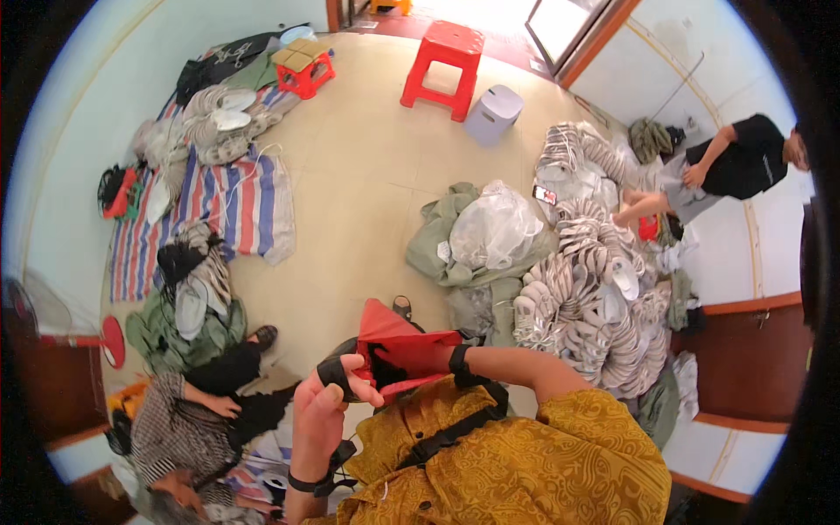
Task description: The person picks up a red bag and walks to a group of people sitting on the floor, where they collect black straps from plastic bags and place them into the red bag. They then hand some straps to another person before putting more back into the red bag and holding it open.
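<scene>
In front of my body a red bag (pixel 404 337) gapes, with dark contents or a dark lining showing inside. My left hand (pixel 325 398) is at its left edge, fingers bent against the red material, a black strap round the palm and another band at the wrist. From the right, my right forearm (pixel 516 363) reaches to the bag and ends at a black wristband (pixel 458 360). The bag hides my right hand, so its fingers do not show. A black buckled strap (pixel 437 442) crosses my yellow patterned shirt.
Large heaps of stacked shoe parts (pixel 582 289) lie on the right, beside a clear plastic bag (pixel 497 226). A seated person (pixel 179 429) works at lower left; another (pixel 735 166) sits far right. Red stool (pixel 444 66), grey stool (pixel 495 114) and striped sheet (pixel 271 197) lie farther off.
</scene>
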Available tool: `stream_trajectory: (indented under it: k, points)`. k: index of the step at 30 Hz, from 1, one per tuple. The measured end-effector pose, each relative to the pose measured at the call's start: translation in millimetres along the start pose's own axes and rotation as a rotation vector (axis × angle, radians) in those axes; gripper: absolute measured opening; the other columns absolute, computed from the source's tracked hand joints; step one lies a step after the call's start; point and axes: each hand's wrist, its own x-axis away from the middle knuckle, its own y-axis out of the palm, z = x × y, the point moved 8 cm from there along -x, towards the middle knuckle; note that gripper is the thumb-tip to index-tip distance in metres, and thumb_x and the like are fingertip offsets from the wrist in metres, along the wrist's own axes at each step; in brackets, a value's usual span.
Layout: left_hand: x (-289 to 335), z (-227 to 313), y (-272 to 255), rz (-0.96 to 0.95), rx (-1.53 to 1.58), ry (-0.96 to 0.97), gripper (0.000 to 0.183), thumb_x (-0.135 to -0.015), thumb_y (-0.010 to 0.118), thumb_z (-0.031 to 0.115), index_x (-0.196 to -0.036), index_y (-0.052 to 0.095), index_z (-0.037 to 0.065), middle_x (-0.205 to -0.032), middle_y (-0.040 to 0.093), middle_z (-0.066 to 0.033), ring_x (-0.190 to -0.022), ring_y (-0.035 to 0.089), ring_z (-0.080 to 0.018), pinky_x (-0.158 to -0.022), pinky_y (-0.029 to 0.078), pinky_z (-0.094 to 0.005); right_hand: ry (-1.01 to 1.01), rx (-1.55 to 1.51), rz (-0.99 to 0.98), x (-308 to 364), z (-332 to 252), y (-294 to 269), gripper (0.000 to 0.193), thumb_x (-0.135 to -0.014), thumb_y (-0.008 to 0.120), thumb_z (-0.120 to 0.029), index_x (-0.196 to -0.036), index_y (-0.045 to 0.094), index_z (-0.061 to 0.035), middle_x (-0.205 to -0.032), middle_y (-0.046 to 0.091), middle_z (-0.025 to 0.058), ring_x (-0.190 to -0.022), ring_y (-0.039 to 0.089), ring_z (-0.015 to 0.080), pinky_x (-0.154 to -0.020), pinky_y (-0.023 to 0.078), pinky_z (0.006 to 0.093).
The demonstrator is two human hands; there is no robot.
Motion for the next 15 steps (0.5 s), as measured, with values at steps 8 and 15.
stream_trajectory:
  k: [8, 15]
  points:
    - [-152, 67, 35, -0.142, -0.058, -0.010, 0.049, -0.082, 0.051, 0.031, -0.109, 0.044, -0.009, -0.074, 0.057, -0.0113, -0.068, 0.059, -0.0247, -0.065, 0.050, -0.0369, -0.220, -0.063, -0.018, -1, -159, -22, 0.030, -0.088, 0.039, -0.020, -0.115, 0.044, -0.0053, -0.108, 0.053, 0.0118, -0.095, 0.054, 0.0270, -0.082, 0.046, 0.0339]
    - [-294, 101, 57, -0.298, -0.110, -0.080, 0.045, -0.083, 0.048, 0.029, -0.109, 0.046, -0.007, -0.073, 0.057, -0.0107, -0.066, 0.058, -0.0247, -0.064, 0.049, -0.0358, -0.379, -0.025, 0.150, -5, -271, -79, 0.031, -0.088, 0.040, -0.020, -0.114, 0.044, -0.0056, -0.108, 0.053, 0.0119, -0.095, 0.054, 0.0272, -0.082, 0.046, 0.0343]
